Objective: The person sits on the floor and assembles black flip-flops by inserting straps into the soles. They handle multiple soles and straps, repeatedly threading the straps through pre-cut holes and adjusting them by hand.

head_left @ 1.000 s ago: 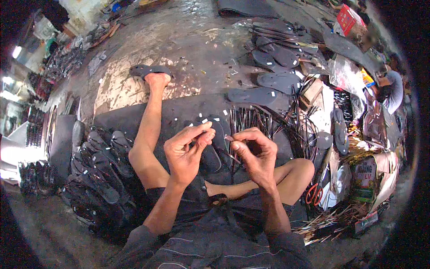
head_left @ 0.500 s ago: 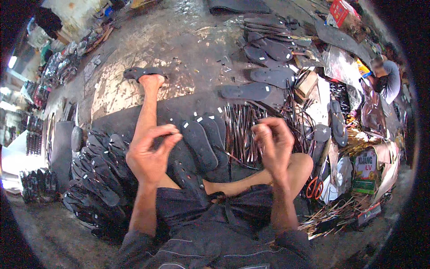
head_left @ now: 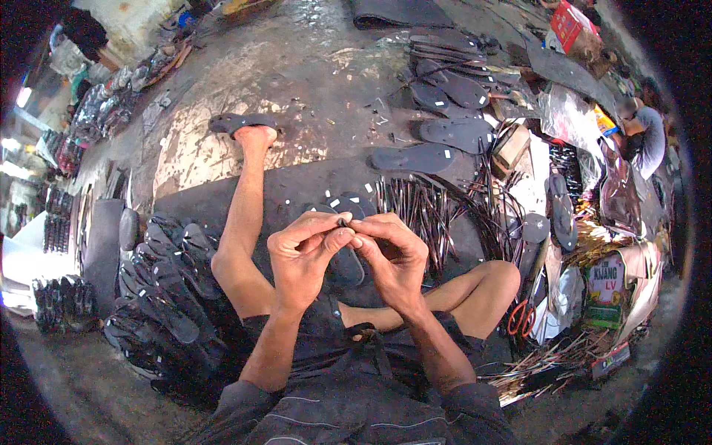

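Observation:
My left hand (head_left: 302,256) and my right hand (head_left: 397,259) meet at the fingertips above my lap. Both are closed in a pinch on a small dark piece (head_left: 343,222), too little of which shows to name its kind. Behind the hands, dark sandal soles (head_left: 348,268) with white labels lie on the floor, partly covered by the fingers. A black sandal lies across my lap, mostly hidden by my wrists.
Stacked black sandals (head_left: 167,297) fill the left side. Thin dark strips (head_left: 419,215) lie bundled right of the hands, with orange-handled scissors (head_left: 521,319) beyond my knee. More soles (head_left: 411,158) lie farther off. A person in grey (head_left: 649,141) sits at far right.
Both hands have come together from apart, and their fingertips now meet at a small dark piece. The left forearm has moved right, the right forearm left.

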A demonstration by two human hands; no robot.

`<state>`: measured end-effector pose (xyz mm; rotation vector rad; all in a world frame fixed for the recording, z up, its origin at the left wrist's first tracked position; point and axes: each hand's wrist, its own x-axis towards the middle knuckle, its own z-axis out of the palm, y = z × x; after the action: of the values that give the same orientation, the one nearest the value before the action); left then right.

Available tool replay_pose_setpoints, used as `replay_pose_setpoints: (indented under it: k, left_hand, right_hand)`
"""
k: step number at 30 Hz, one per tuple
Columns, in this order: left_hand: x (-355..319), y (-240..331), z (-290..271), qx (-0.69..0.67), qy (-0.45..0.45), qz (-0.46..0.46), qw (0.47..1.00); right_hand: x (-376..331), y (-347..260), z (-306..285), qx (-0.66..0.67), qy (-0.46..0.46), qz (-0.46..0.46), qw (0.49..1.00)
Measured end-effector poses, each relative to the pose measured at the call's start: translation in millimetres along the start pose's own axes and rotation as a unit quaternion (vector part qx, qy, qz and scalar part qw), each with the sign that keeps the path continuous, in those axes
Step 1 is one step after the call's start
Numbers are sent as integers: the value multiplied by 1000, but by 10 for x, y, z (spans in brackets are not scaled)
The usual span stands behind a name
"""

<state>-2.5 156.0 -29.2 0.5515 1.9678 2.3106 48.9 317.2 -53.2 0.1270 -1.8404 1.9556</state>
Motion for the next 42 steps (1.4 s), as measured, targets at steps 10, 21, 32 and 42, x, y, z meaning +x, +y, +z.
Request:
replay_pose_setpoints:
  k: [10,21,32,42]
  left_hand:
    - [41,-875,-309,32,111,-362,925]
    - [63,-1761,-579,148,139,-257,945]
    - [22,-294,234,-23,6,-165,986]
    - [-107,-253,170,-168,65,-133,975]
  right_hand:
    - [211,332,-319,-439,-7,-158,885]
    - [302,295,-567,-535,-86,-140,829]
    - [50,116,-266,-111,18,107,988]
    - [-37,-26,-237,-141,60,98,983]
